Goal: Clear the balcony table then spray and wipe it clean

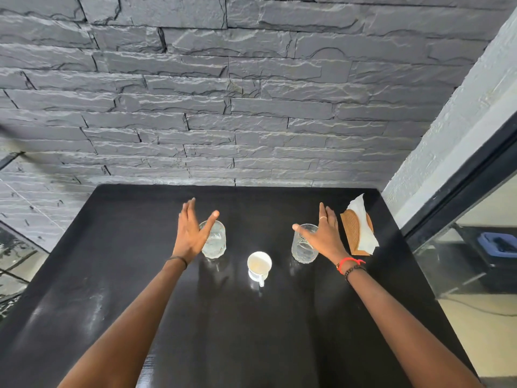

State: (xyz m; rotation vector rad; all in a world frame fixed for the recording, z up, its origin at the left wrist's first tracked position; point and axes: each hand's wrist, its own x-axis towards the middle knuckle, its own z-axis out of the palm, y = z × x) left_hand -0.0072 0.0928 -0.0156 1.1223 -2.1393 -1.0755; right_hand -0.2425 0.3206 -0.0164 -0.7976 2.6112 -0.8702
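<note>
A black table stands against a grey stone wall. Two clear drinking glasses stand on it: the left glass and the right glass. Between them, a little nearer to me, sits a white cup with its handle toward me. My left hand is spread open around the left glass, thumb on its right side, fingers behind it. Over the right glass my right hand is likewise spread, thumb at the rim. Neither hand visibly grips. A wooden napkin holder with white napkins stands at the far right.
The grey stone wall runs right behind the table. A black-framed glass door borders the right side, with a blue object seen through it. The table's left edge drops to a tiled floor.
</note>
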